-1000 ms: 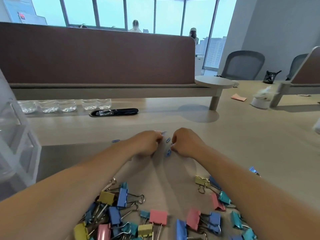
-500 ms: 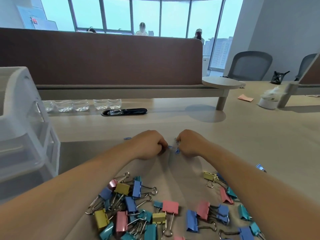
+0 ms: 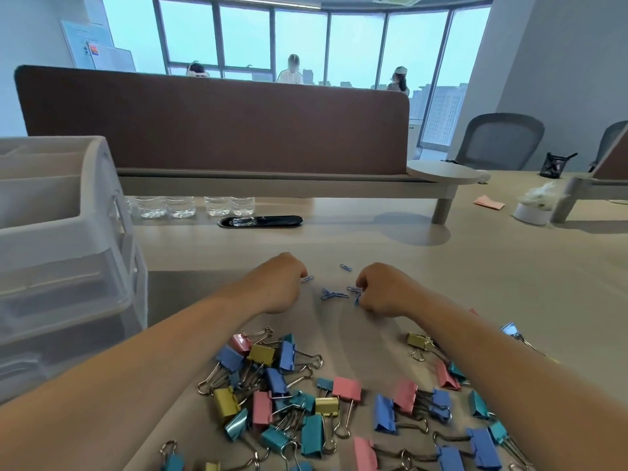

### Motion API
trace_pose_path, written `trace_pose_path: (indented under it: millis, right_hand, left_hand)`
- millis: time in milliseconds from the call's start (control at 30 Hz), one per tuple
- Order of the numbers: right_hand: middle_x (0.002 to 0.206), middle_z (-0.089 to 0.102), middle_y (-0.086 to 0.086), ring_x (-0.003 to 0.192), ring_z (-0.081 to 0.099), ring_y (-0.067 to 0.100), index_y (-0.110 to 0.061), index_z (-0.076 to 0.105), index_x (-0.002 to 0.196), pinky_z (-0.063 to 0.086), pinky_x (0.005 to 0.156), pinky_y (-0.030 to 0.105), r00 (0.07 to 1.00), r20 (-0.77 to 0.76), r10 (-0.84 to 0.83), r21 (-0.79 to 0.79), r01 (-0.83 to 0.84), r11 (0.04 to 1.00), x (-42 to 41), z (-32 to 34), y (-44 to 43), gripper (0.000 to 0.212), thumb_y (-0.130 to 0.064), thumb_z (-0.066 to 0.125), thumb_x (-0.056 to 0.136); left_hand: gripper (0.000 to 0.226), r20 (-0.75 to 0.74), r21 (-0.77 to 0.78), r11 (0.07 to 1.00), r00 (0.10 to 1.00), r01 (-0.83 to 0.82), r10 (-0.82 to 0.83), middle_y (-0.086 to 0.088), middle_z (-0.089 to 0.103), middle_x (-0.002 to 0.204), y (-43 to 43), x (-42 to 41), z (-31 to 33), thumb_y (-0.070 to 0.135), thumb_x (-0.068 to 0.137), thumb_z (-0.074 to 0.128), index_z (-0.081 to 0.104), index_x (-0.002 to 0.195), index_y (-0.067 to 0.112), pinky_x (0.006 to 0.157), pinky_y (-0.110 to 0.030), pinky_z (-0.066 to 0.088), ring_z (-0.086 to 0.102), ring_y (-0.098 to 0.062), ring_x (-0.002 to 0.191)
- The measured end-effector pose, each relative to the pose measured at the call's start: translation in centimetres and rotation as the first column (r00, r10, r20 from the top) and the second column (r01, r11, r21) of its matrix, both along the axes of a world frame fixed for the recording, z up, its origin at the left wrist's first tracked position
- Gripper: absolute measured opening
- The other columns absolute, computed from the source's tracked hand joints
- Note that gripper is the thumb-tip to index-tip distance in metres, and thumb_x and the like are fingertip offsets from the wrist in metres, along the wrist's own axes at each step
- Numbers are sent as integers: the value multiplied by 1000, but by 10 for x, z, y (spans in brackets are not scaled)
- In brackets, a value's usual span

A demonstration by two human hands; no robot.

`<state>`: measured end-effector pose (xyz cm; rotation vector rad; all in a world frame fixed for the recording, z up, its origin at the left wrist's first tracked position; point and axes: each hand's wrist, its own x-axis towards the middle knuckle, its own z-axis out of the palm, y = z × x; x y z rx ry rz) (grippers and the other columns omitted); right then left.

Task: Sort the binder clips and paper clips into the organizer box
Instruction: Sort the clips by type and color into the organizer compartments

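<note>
Colourful binder clips (image 3: 289, 396) lie heaped nearest on the desk (image 3: 509, 283), beyond them the left hand (image 3: 282, 283) and right hand (image 3: 382, 290) each pinch blue paper clips (image 3: 331, 294) in curled fingers, more lying loose between them, and the clear organizer box (image 3: 68, 232) stands farther left.

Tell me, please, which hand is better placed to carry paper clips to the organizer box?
Probably the left hand: the organizer box stands on its side, and a blue paper clip shows right at that hand.
</note>
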<state>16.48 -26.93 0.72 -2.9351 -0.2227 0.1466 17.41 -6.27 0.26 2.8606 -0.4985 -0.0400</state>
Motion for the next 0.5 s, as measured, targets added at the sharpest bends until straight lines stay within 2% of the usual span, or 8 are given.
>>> trace_pose_path:
  millis: [67,167,267,333,400,500]
  right_hand:
    - [87,60,17,79,54,32,3,69,91,41,62,30,1000,6,30,-32,-30,999,-4,1,8,19,-7,53,86]
    - [96,64,15,86,60,30,3,70,98,45,66,29,998,35,51,-32,-50,998,-2,-3,19,24,-8,53,87]
    - [104,68,20,94,64,34,4,71,99,55,79,37,995,85,57,23,-59,998,5,-7,32,24,-7,57,82]
    - [105,69,19,95,65,32,2,73,99,55,84,41,993,99,71,32,-75,997,10,-11,40,24,-8,59,82]
    - [103,70,15,94,65,29,-3,74,98,55,85,39,990,115,85,42,-90,995,14,-12,48,22,-12,62,82]
    - [106,69,7,96,63,23,-10,74,104,52,84,34,987,125,105,75,-115,991,23,-14,52,23,-21,68,84]
  left_hand:
    - [44,-30,51,999,1000,-4,5,-11,48,134,4,0,-1,8,93,57,54,137,13,87,-26,40,55,-26,115]
    - [33,-52,77,997,999,-2,6,-13,55,123,8,3,-4,13,92,61,63,124,10,76,-27,41,59,-25,100]
    - [40,-54,46,999,998,-9,12,-8,59,123,10,7,-6,20,91,64,59,130,12,80,-25,40,57,-22,105]
    - [39,-37,10,1000,999,5,-5,-4,62,118,9,9,-7,23,90,65,61,128,13,79,-24,39,57,-18,99]
    - [32,1,-23,1000,1000,20,-20,-2,64,112,8,11,-8,21,90,64,65,121,16,76,-23,39,55,-13,92]
    - [25,62,-89,996,998,-6,11,-1,65,111,11,16,-8,15,89,63,68,114,16,77,-22,39,58,-16,98]
